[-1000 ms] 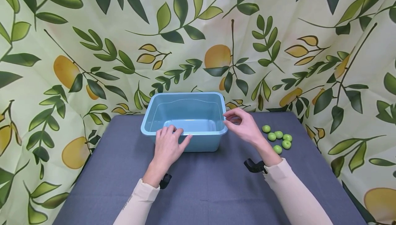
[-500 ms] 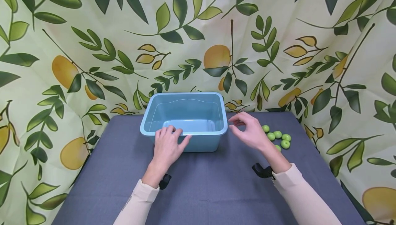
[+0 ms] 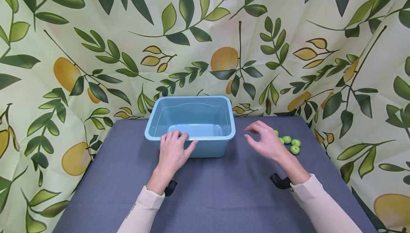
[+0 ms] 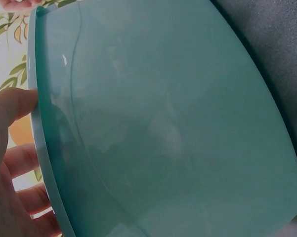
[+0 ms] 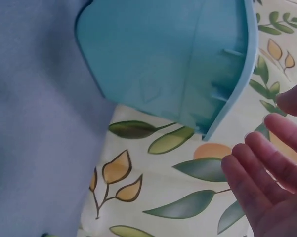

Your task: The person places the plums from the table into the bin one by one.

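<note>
A light-blue plastic tub (image 3: 195, 151) stands upright at the back of the table, its inside showing a bare floor. My left hand (image 3: 173, 151) holds the near rim, its fingers over the edge and its thumb toward the right. In the left wrist view the thumb (image 4: 22, 101) touches the rim (image 4: 42, 133) while the other fingers pass behind it. Right of the tub, apart from it, my right hand (image 3: 266, 142) hovers with loosely bent fingers, holding nothing. Several small green apples (image 3: 295, 149) lie just beyond that hand, which partly hides them.
A dark grey-blue cloth (image 3: 205, 197) covers the table. Behind it and along both sides hangs a pale curtain (image 3: 192, 62) printed with leaves and lemons, close to the tub's far side. Black straps (image 3: 280, 181) sit on both wrists.
My right hand has left the tub's right rim and moved rightward and slightly nearer, now covering some of the apples. My left hand and the tub have stayed in place.
</note>
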Tool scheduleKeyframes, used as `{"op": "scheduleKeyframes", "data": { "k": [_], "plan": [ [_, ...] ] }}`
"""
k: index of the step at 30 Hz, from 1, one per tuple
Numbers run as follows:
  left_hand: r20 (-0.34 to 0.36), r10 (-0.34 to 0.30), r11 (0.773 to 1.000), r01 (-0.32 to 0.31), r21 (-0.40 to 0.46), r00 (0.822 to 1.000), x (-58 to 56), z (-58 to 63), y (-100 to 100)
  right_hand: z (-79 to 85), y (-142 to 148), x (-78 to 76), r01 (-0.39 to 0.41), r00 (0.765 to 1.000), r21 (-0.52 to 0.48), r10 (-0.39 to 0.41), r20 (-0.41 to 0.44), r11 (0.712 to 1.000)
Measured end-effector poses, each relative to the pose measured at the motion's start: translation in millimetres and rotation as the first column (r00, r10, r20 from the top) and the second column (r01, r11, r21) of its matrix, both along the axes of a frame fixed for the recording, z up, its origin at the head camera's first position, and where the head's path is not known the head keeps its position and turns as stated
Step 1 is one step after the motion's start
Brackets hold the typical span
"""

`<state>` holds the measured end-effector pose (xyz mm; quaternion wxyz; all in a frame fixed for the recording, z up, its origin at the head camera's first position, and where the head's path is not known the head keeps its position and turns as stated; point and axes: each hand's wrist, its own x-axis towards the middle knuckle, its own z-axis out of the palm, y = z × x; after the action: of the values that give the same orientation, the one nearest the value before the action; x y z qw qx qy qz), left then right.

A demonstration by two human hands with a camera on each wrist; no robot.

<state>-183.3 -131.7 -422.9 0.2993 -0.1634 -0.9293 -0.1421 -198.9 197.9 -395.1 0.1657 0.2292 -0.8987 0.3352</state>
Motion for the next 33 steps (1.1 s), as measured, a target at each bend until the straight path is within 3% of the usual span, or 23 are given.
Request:
{"op": "scheduleKeyframes", "data": {
  "k": [9,17,33],
  "plan": [
    [-0.007,0.004,1.0,-0.004,-0.001,1.0,-0.3,-0.1,0,-15.7,18,8.9,0.085,0.996,0.116,-0.087,0.011,0.99],
    [0.005,0.001,1.0,-0.001,0.002,1.0,-0.7,0.0,0,-30.4,33,13.1,0.115,0.992,0.21,-0.103,-0.068,0.971],
    [0.009,0.003,1.0,-0.003,0.001,1.0,-0.2,1.5,0,-47.5,66,20.7,0.179,0.984,0.325,-0.168,-0.063,0.929]
  ]
}}
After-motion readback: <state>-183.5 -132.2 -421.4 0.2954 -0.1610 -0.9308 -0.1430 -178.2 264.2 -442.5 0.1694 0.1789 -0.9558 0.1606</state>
